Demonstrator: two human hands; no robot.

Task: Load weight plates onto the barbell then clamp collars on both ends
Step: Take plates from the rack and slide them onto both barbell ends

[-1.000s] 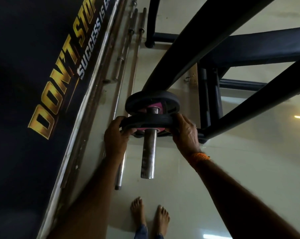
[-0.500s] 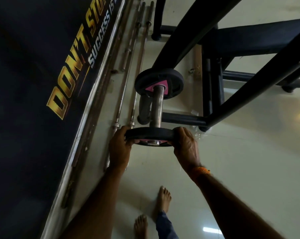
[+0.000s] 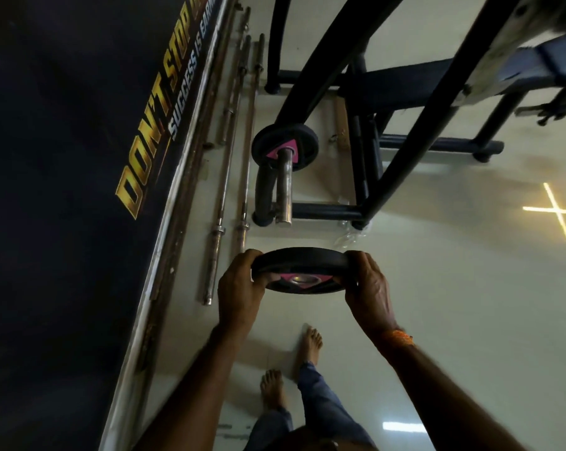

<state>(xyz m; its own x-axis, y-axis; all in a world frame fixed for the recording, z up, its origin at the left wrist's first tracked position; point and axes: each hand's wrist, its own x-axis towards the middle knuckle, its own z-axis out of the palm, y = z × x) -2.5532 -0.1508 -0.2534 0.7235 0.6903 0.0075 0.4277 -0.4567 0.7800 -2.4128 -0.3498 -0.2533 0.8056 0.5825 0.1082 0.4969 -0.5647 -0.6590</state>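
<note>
gripping a black weight plate (image 3: 303, 270) by its rim, the left hand (image 3: 239, 288) wraps the left edge and the right hand (image 3: 369, 288) wraps the right edge, both closed firmly on it. the plate hangs nearly flat between them, its pink hub and centre hole facing down and toward the person, in the air above the pale floor (image 3: 438, 304). it sits near the person and apart from the barbell sleeve (image 3: 284, 187), whose bare steel end points toward the camera. a second plate (image 3: 285, 141) with the same pink hub is seated far up that sleeve, against the dark rack frame (image 3: 340, 60). spare bars (image 3: 223, 177) lie on the floor to the left, along the wall with the gold lettering. no collar is visible anywhere in view.

the step in hand looks like the plate-loading stage, with this plate free of the bar. the next move likely calls for tipping the plate upright, lining its hole with the sleeve end and sliding it far along until it meets the seated plate. bare feet (image 3: 309, 343) stand just below, so a slip would be risky.
</note>
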